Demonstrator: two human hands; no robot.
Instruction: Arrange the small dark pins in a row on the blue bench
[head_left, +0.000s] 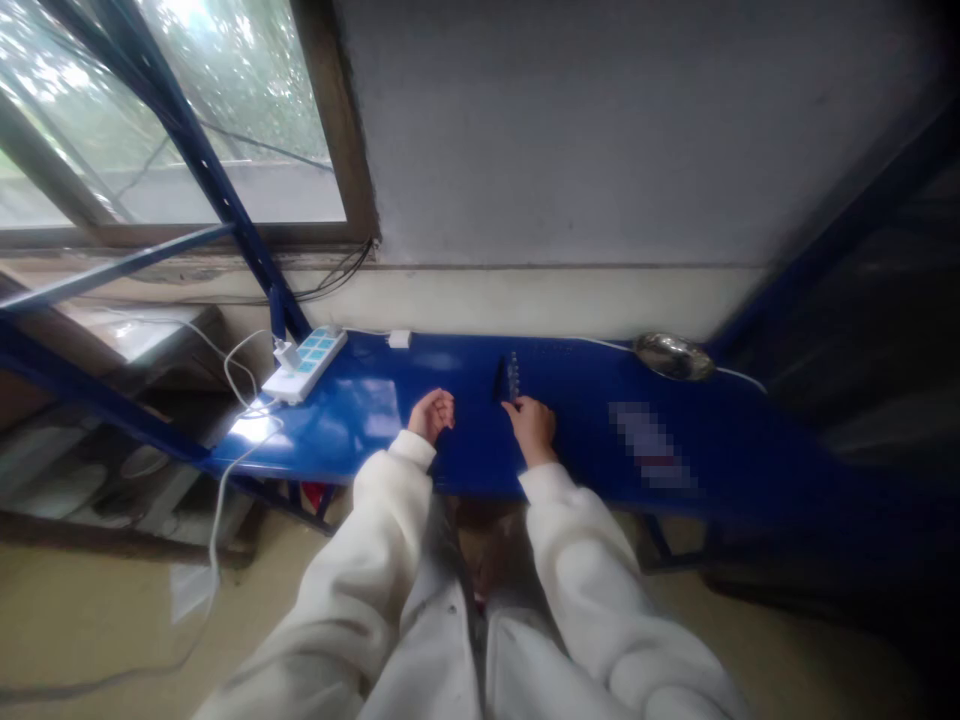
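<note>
My left hand rests on the blue table with its fingers curled into a loose fist, and nothing shows in it. My right hand lies on the table beside it, fingers bent down, with the fingertips touching the near end of a small dark strip-like object. A second thin dark piece lies just left of that strip. Both arms wear white sleeves. What the right fingers hold, if anything, is too small to make out.
A white power strip with teal sockets and a plugged-in white charger sits at the table's left end, its cable hanging off the edge. A small white adapter lies by the wall. A metal bowl stands at the back right. A window and blue frame bars are at left.
</note>
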